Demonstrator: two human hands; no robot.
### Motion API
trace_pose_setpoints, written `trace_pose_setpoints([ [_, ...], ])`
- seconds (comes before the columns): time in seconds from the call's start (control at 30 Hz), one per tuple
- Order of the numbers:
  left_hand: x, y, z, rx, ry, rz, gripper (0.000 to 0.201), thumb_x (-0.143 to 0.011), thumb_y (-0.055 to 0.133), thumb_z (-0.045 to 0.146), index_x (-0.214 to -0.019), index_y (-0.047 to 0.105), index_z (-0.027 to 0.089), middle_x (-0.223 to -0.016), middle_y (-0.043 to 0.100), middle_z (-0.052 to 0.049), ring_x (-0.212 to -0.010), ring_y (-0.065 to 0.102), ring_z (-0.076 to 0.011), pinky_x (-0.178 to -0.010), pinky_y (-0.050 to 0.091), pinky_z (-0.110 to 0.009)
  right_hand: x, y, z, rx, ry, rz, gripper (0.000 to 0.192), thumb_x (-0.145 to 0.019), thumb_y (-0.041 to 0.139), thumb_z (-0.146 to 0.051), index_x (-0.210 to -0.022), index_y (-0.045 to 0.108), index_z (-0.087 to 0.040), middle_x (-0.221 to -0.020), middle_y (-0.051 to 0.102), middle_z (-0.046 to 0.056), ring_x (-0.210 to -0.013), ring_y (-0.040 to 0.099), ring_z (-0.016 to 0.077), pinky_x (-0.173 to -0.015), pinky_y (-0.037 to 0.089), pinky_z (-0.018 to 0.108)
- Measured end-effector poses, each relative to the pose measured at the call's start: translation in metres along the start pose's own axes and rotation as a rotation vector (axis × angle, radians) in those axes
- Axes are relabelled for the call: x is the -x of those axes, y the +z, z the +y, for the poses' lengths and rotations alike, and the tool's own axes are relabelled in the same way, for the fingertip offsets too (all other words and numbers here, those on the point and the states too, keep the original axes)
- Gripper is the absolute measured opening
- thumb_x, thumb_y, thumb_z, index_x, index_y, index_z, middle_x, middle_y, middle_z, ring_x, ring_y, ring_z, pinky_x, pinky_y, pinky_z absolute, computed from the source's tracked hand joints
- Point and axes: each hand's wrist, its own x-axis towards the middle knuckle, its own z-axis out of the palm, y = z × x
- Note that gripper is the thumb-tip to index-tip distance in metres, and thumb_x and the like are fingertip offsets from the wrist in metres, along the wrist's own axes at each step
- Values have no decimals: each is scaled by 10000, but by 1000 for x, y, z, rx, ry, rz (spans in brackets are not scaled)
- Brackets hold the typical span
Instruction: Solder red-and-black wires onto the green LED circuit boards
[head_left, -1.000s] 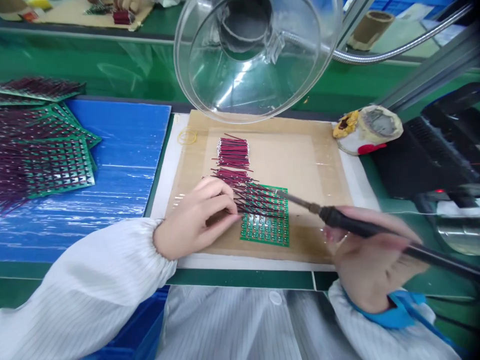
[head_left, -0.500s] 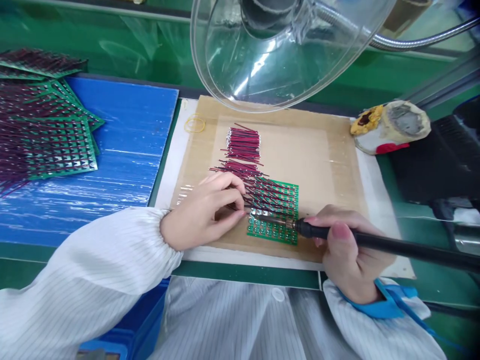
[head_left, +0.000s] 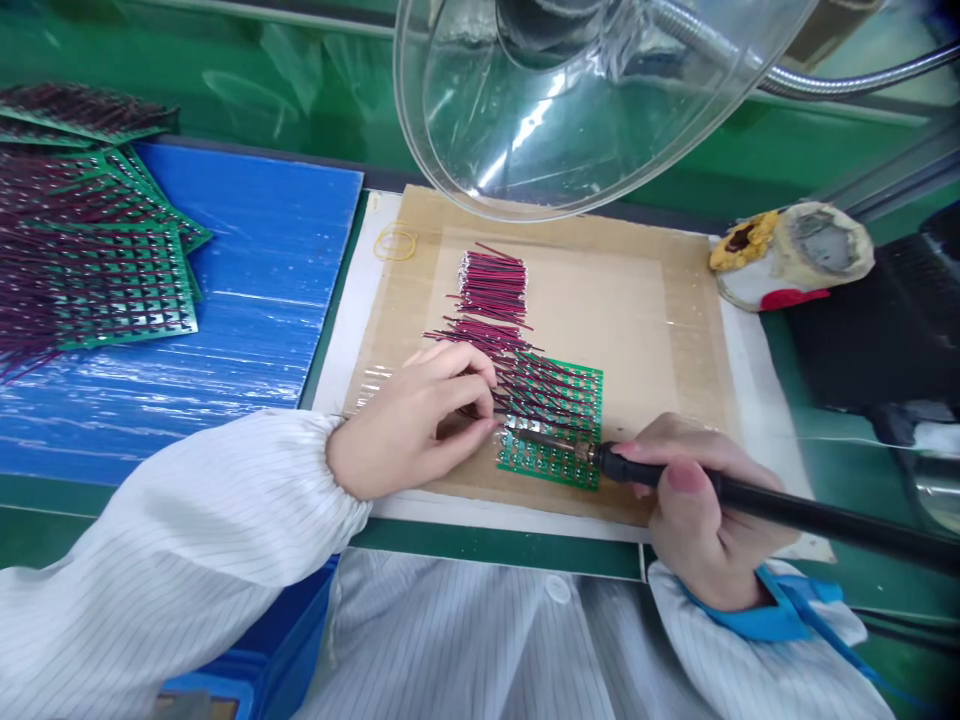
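A green circuit board point(head_left: 551, 470) lies on the brown cardboard, dark red wires running across its upper rows. My right hand point(head_left: 705, 505) grips a soldering iron point(head_left: 630, 467), its tip resting at the board's left side. Beside that tip, my left hand point(head_left: 427, 420) has thumb and fingers pinched at the end of a dark red wire point(head_left: 498, 412) at the board's left edge. The pinched part is mostly hidden by the fingers. Just above the board are loose dark red wires point(head_left: 484, 335), with a neater bundle of wires point(head_left: 493, 285) behind them.
On the blue sheet point(head_left: 277, 300) at left are stacked wired boards point(head_left: 127, 285). A clear hood point(head_left: 525, 150) hangs over the back of the cardboard point(head_left: 622, 300). At right stands a tin with yellow sponge point(head_left: 795, 255). A yellow rubber band point(head_left: 395, 242) lies at the back left.
The view has shifted slightly. Both hands hold nearly the same pose, with the iron's tip still at the board's left side beside the left fingertips.
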Motion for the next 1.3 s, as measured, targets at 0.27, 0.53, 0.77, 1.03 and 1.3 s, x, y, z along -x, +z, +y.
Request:
trace_pose_setpoints([
  [0.27,1,1,0,7,0,2,66,-895,547,177,-851,596,173,-1068,560,-57,-997,520,-185,-884,395,-360,-2,0,-1,11,68,6,151,-888,544,-237,-869,693,-257,-670,620,-8,-507,511,131,-418,355,301],
  [0.53,0,2,1,-2,-19,18,74,-891,538,173,-835,587,171,-1060,574,-57,-989,520,-192,-884,393,-372,1,0,0,64,27,11,155,-895,533,-280,-860,682,-304,-634,607,-9,-502,507,149,-412,360,312],
  [0.77,0,2,2,-2,-17,12,71,-888,544,167,-832,586,170,-1059,570,-47,-994,524,-184,-887,390,-364,1,1,0,51,42,35,175,-900,514,-280,-855,679,-321,-642,618,-12,-505,511,162,-418,367,338],
  [1.03,-1,1,0,7,-15,1,75,-898,544,183,-839,590,176,-1067,570,-55,-1003,524,-191,-895,396,-369,-2,1,-2,16,52,99,194,-895,521,-268,-803,692,-279,-593,593,-2,-462,484,134,-374,334,308],
  [1.3,1,-3,3,-2,-14,-6,67,-892,571,187,-841,610,169,-1057,563,-50,-1010,527,-183,-898,401,-356,-8,3,-3,-35,35,317,212,-875,548,-248,-714,675,-197,-546,553,-2,-428,480,110,-338,302,270],
])
